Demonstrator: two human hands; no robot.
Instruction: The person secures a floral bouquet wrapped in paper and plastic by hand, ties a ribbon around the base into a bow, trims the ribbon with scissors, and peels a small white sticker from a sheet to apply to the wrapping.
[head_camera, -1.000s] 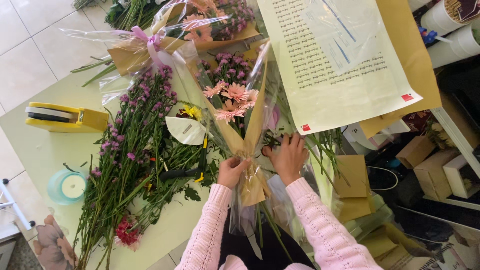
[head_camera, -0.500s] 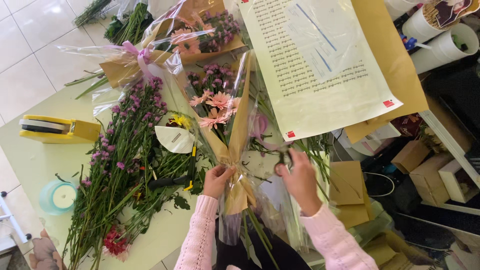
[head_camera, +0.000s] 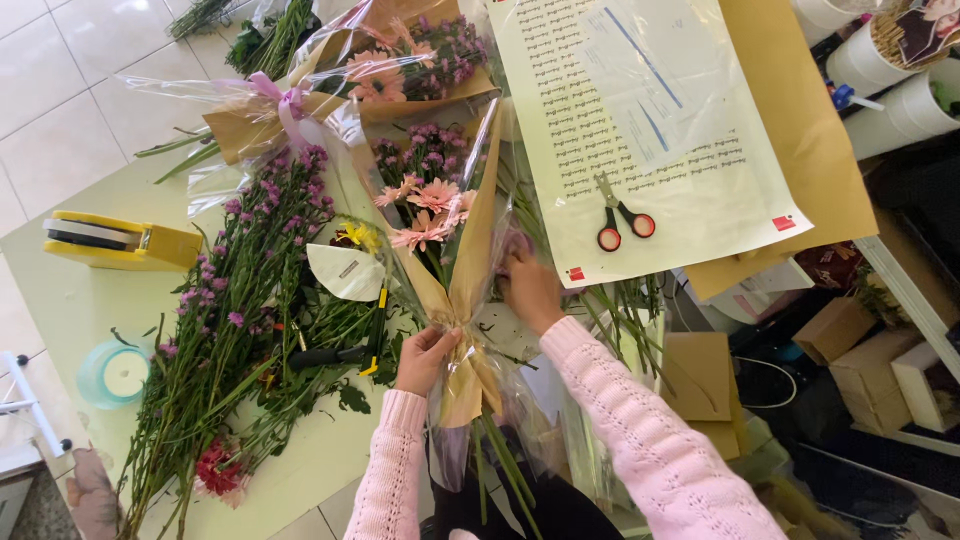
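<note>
Across the pale green table (head_camera: 60, 300) we gather the wrap: our left hand (head_camera: 425, 357) pinches the bouquet (head_camera: 445, 250) at its neck, our right hand (head_camera: 530, 290) reaches under cellophane, grip unclear; tying seems next.

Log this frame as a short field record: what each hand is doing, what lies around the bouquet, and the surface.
left hand: grips the neck of the bouquet, pink daisies in kraft paper and clear film
right hand: rests on purple ribbon beside the wrap; whether it grips it cannot be told
scissors: red-handled, lying on the printed paper sheet, held by neither hand
finished bouquet: tied with a lilac bow, at the far edge
loose stems: purple flowers, left of the bouquet
tape dispenser: yellow, far left
surface: pale green table
</note>
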